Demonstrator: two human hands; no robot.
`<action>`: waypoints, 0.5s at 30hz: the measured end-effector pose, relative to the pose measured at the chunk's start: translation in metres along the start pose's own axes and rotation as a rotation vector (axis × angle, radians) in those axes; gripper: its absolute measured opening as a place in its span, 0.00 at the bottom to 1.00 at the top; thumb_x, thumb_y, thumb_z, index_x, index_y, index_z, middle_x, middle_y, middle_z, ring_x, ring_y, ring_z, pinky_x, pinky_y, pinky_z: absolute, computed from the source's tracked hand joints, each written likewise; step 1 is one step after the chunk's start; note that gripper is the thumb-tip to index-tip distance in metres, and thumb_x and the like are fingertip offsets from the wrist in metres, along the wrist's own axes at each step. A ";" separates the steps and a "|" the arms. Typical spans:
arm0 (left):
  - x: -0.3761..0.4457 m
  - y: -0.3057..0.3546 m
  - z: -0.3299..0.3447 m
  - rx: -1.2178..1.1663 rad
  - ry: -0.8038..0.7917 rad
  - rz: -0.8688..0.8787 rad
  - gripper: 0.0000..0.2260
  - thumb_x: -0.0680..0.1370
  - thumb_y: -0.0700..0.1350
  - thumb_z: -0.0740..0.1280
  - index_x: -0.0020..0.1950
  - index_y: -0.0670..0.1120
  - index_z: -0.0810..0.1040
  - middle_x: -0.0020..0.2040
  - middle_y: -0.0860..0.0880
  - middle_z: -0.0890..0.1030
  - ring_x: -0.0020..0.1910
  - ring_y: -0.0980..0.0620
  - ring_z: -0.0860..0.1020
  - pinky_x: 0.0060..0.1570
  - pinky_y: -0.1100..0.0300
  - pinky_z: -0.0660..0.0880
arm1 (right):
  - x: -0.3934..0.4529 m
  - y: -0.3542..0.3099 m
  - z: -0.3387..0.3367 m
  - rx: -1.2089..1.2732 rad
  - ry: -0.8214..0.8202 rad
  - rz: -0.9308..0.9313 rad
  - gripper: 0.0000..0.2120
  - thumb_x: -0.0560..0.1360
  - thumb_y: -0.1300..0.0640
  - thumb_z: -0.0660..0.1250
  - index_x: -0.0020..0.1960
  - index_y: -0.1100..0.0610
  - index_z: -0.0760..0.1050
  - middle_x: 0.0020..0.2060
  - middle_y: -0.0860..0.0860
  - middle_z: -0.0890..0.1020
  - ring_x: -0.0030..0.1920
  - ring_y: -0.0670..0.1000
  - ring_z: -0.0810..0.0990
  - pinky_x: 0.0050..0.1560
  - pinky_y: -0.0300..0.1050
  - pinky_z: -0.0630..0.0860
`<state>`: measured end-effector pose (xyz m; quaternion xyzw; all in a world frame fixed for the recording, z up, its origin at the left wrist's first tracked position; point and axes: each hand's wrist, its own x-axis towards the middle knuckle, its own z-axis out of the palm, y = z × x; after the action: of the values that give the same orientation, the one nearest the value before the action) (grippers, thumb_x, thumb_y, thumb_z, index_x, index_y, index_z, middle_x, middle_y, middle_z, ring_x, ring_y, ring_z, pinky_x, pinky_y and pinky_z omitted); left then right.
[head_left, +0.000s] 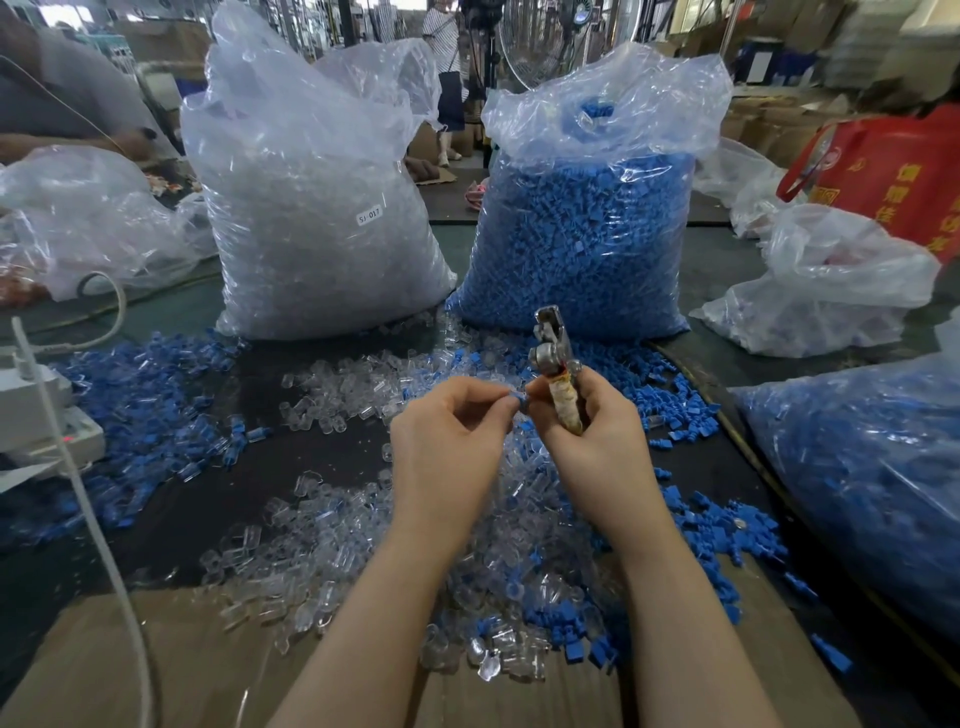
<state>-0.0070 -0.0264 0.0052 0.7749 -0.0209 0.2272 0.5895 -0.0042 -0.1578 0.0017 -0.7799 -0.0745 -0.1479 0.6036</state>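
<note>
Over the littered tabletop (208, 499), the left hand (452, 421) pinches a small blue cap (519, 403) against the thumb of the right hand (592, 436), which grips an upright metal tool (553, 348), its head above the cap, before two full sacks (582, 244).

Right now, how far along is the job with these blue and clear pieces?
Looks done: the mixed blue-and-clear pile at left, possibly assembled. In hand: left hand pinches a blue piece beside the right hand, which grips a metal tool. Left: loose clear caps, plus the full clear bag and blue bag.
</note>
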 end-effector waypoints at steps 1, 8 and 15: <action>0.002 0.000 0.000 -0.056 0.005 -0.043 0.05 0.74 0.40 0.74 0.42 0.51 0.84 0.35 0.57 0.84 0.36 0.60 0.83 0.39 0.68 0.78 | 0.000 0.001 -0.001 0.008 -0.006 0.004 0.04 0.77 0.60 0.69 0.46 0.51 0.78 0.39 0.48 0.81 0.40 0.53 0.79 0.42 0.48 0.76; 0.007 0.000 -0.005 -0.433 0.020 -0.179 0.05 0.76 0.35 0.71 0.45 0.44 0.82 0.39 0.47 0.86 0.39 0.51 0.85 0.40 0.67 0.78 | 0.002 0.007 -0.006 -0.047 -0.135 0.072 0.06 0.75 0.60 0.70 0.47 0.49 0.79 0.40 0.44 0.83 0.41 0.45 0.81 0.42 0.39 0.78; 0.007 0.000 -0.004 -0.444 0.031 -0.090 0.05 0.76 0.35 0.70 0.45 0.45 0.82 0.39 0.51 0.86 0.38 0.56 0.84 0.40 0.69 0.77 | 0.001 0.002 -0.004 -0.151 -0.235 0.066 0.10 0.67 0.51 0.66 0.48 0.52 0.78 0.42 0.50 0.82 0.44 0.55 0.80 0.50 0.61 0.78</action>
<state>-0.0017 -0.0207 0.0088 0.6226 -0.0269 0.2022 0.7555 -0.0034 -0.1620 0.0005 -0.8371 -0.1078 -0.0407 0.5348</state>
